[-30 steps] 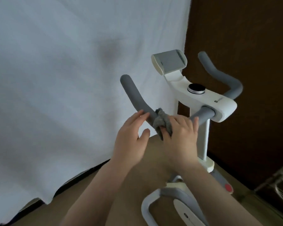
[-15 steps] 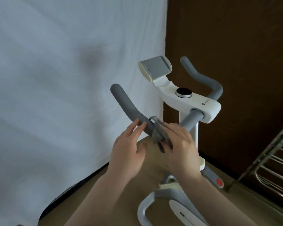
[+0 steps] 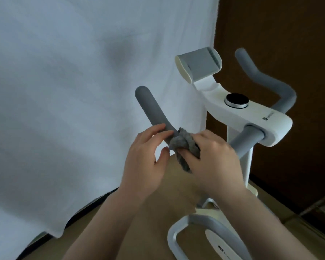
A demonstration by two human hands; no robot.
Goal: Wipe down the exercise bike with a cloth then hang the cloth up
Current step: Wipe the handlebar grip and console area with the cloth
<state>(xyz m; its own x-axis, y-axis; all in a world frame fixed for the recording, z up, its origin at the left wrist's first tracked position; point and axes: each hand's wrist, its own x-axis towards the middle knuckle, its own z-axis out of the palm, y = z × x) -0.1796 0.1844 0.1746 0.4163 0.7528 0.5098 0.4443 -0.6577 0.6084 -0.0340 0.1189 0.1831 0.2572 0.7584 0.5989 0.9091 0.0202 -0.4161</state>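
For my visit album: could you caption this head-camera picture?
Right hand grips a grey cloth around the bike's left handlebar; left hand touches the bar.

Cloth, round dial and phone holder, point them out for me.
cloth [image 3: 180,142], head view, bunched middle on the handlebar.
round dial [image 3: 236,100], head view, black top face.
phone holder [image 3: 201,64], head view, grey pad.

Left hand loose, fingers extended; right hand in curled grip
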